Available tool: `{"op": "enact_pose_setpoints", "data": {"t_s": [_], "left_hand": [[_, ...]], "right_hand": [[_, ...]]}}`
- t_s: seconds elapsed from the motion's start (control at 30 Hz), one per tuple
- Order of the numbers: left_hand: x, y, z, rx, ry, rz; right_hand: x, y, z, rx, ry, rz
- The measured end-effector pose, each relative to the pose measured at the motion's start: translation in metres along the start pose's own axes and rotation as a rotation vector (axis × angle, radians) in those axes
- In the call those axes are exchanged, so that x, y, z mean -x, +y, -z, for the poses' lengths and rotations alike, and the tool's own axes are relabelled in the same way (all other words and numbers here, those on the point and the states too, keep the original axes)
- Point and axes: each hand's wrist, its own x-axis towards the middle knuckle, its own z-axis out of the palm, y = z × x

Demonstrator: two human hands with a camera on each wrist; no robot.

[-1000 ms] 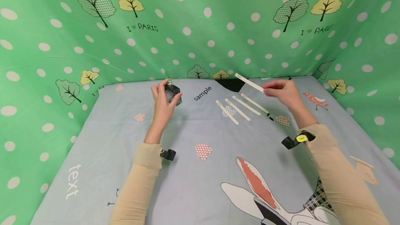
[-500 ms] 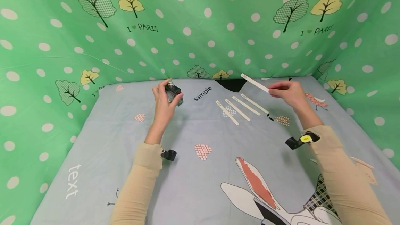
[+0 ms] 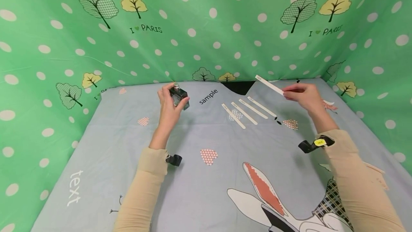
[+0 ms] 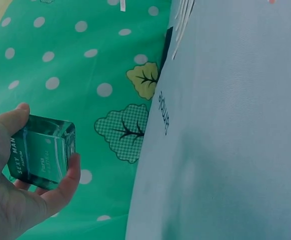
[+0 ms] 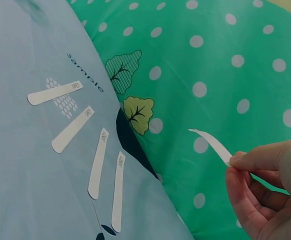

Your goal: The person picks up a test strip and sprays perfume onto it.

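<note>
My left hand (image 3: 168, 108) grips a square dark-glass perfume bottle (image 3: 178, 97) above the far part of the table, its fingers and thumb on opposite sides. Lettering reading "SEXY MAN" shows on the bottle (image 4: 43, 150) in the left wrist view. To the right, my right hand (image 3: 302, 96) pinches the lower end of a white paper test strip (image 3: 269, 84) between thumb and finger. That strip points up and left, and looks bent in the right wrist view. Several similar strips (image 3: 244, 113) lie side by side on the cloth between the hands, each with small print at one end.
A blue-grey printed cloth (image 3: 186, 182) covers the table. Green dotted fabric (image 3: 206, 38) hangs behind and along both sides, close to the table's far edge. Black camera mounts (image 3: 175, 159) are strapped to both wrists.
My right hand has moved to the right with the strip, away from the bottle. The left hand and bottle have shifted only slightly right. The strips on the cloth stay put.
</note>
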Motion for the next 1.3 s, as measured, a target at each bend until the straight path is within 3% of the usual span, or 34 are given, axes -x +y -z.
{"op": "enact_pose_setpoints", "data": {"t_s": [0.5, 0.77, 1.0, 1.3], "left_hand": [[0.001, 0.001, 0.000, -0.003, 0.003, -0.045], [0.001, 0.000, -0.001, 0.002, 0.019, -0.039], [0.003, 0.001, 0.000, -0.003, 0.012, -0.045], [0.002, 0.002, 0.000, -0.006, -0.021, -0.050]], "right_hand": [[-0.003, 0.016, 0.012, -0.083, -0.002, -0.082], [-0.002, 0.027, 0.018, -0.067, 0.015, -0.121], [-0.002, 0.040, 0.024, 0.047, 0.048, -0.182], [-0.002, 0.054, 0.029, -0.002, 0.074, -0.215]]}}
